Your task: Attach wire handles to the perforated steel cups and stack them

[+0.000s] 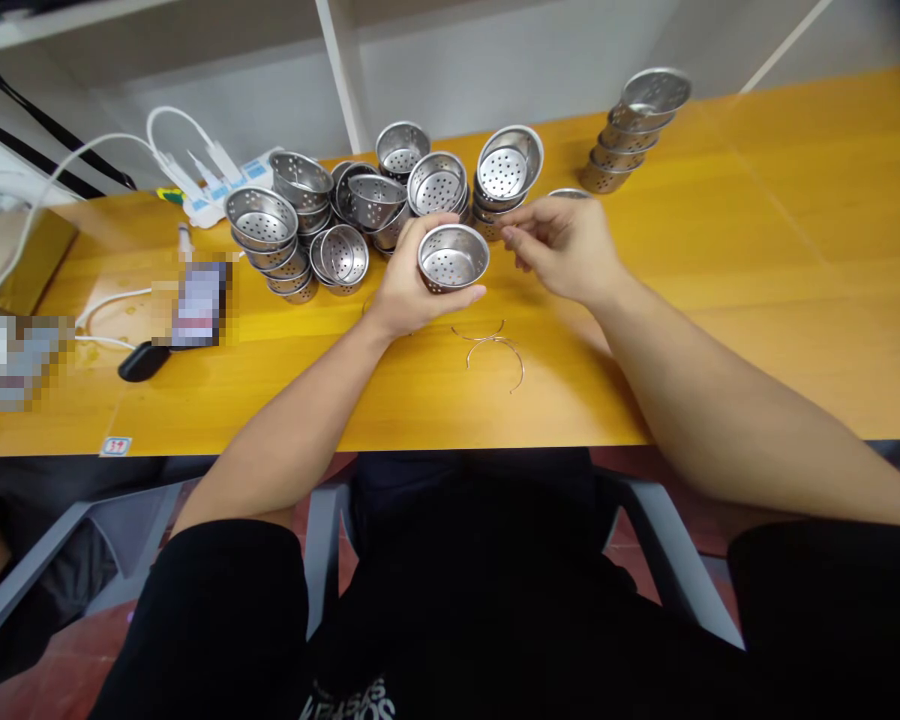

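My left hand (409,280) is wrapped around a small perforated metal strainer cup (454,258), held above the table with its opening up and tilted toward me. To the right of that cup, my right hand (559,245) has thumb and fingertips pinched together, apart from the rim. Whatever may be between those fingers is too small to tell. Thin curved wire pieces (516,358) lie on the table below the cup. Behind my hands stand stacks of similar strainer cups (510,172), some tipped over against each other.
One leaning stack of strainer cups (621,150) stands at the back right of the yellow table (780,260). On the left are a white power strip (210,200) with cables, a blurred phone (199,305) and a black oval object (144,362). A grey partition rises behind.
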A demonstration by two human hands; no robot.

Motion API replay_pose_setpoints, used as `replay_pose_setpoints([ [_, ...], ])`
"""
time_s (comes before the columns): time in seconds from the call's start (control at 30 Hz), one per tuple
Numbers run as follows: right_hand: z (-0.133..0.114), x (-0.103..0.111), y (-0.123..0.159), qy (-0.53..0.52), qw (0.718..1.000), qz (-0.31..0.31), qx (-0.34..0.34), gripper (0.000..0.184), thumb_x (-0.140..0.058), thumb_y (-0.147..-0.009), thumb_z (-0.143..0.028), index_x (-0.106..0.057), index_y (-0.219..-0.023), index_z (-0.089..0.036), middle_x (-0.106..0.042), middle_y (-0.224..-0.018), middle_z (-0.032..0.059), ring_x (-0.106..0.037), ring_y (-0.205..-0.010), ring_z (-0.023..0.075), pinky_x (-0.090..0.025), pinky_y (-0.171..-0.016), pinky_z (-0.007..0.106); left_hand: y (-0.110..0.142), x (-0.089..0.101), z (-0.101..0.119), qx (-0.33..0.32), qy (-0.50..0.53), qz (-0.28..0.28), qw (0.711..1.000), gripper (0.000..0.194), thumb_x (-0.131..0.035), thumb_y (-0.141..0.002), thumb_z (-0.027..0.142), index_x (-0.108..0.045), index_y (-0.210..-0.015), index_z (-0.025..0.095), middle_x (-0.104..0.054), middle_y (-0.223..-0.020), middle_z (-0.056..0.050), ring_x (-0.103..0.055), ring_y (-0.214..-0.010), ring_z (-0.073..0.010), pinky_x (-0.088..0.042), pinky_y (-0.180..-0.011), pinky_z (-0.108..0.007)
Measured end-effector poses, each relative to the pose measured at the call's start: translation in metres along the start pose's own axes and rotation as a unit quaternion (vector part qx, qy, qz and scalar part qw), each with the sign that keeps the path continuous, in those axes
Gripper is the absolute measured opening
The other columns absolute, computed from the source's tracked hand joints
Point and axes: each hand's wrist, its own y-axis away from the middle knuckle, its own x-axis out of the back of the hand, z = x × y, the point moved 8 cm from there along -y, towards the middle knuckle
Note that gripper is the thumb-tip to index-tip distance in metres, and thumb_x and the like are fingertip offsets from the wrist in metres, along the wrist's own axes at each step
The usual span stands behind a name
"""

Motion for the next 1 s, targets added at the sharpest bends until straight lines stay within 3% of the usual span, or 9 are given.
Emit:
replay_pose_setpoints([
  [0.13, -0.003, 0.002, -0.001, -0.005, 1.000, 0.001, 0.006, 0.072, -0.098, -0.099, -0.104, -0.092, -0.113, -0.033, -0.076, -0.083, 0.0056, -0.059, -0.060, 0.0226, -0.049, -0.054, 0.043, -0.002, 0.006, 0.006, 0.006, 0.000, 0.014, 1.000, 0.111, -0.109, -0.086, 0.094, -0.066, -0.170, 0.035, -0.073, -0.160, -0.012, -0.074, -0.160, -0.0418, -0.056, -0.152, -0.073],
  [0.27, -0.004, 0.003, 0.000, -0.005, 1.000, 0.003, 0.015, 0.068, -0.101, -0.102, -0.098, -0.091, -0.117, -0.032, -0.074, -0.080, 0.0034, -0.053, -0.064, 0.0215, -0.050, -0.057, 0.042, 0.001, -0.001, -0.005, 0.034, 0.035, 0.016, 0.999, 0.109, -0.101, -0.097, 0.091, -0.057, -0.177, 0.032, -0.073, -0.165, -0.015, -0.077, -0.158, -0.0398, -0.061, -0.147, -0.073],
  [0.4, -0.013, 0.000, 0.002, -0.020, 1.000, 0.007, 0.018, 0.068, -0.097, -0.103, -0.101, -0.088, -0.117, -0.034, -0.067, -0.077, 0.0010, -0.047, -0.064, 0.0210, -0.046, -0.059, 0.042, 0.002, -0.010, -0.013, 0.045, 0.041, 0.011, 0.998, 0.122, -0.102, -0.094, 0.096, -0.046, -0.183, 0.033, -0.071, -0.173, -0.017, -0.077, -0.162, -0.0406, -0.063, -0.146, -0.071],
  [0.5, -0.027, -0.004, 0.004, -0.022, 0.999, 0.012, 0.025, 0.067, -0.099, -0.102, -0.100, -0.087, -0.112, -0.035, -0.063, -0.076, 0.0011, -0.050, -0.062, 0.0222, -0.046, -0.057, 0.042, 0.003, -0.017, -0.013, 0.030, 0.050, -0.006, 0.998, 0.122, -0.094, -0.100, 0.097, -0.037, -0.189, 0.037, -0.064, -0.180, -0.017, -0.074, -0.169, -0.0404, -0.061, -0.149, -0.069],
  [0.6, -0.040, -0.008, 0.006, -0.030, 0.999, 0.010, 0.029, 0.060, -0.103, -0.102, -0.093, -0.089, -0.111, -0.035, -0.061, -0.076, 0.0012, -0.049, -0.063, 0.0221, -0.048, -0.056, 0.043, 0.005, -0.023, -0.011, 0.009, 0.069, -0.024, 0.997, 0.114, -0.086, -0.107, 0.097, -0.035, -0.189, 0.036, -0.064, -0.179, -0.016, -0.075, -0.167, -0.0391, -0.060, -0.150, -0.069],
  [0.77, -0.051, -0.016, 0.010, -0.027, 0.999, -0.012, 0.024, 0.054, -0.105, -0.102, -0.085, -0.093, -0.112, -0.034, -0.058, -0.075, 0.0004, -0.045, -0.065, 0.0216, -0.046, -0.059, 0.042, 0.008, -0.026, -0.010, 0.017, 0.089, -0.036, 0.995, 0.112, -0.087, -0.107, 0.097, -0.035, -0.185, 0.035, -0.066, -0.174, -0.016, -0.077, -0.163, -0.0378, -0.061, -0.149, -0.069],
  [1.0, -0.053, -0.020, 0.013, 0.005, 1.000, -0.008, 0.010, 0.020, -0.106, -0.101, -0.048, -0.095, -0.105, -0.031, -0.060, -0.074, 0.0001, -0.053, -0.069, 0.0222, -0.051, -0.064, 0.041, 0.009, -0.029, 0.002, 0.039, 0.103, -0.047, 0.993, 0.110, -0.088, -0.105, 0.097, -0.039, -0.179, 0.032, -0.067, -0.169, -0.016, -0.078, -0.159, -0.0365, -0.063, -0.146, -0.069],
])
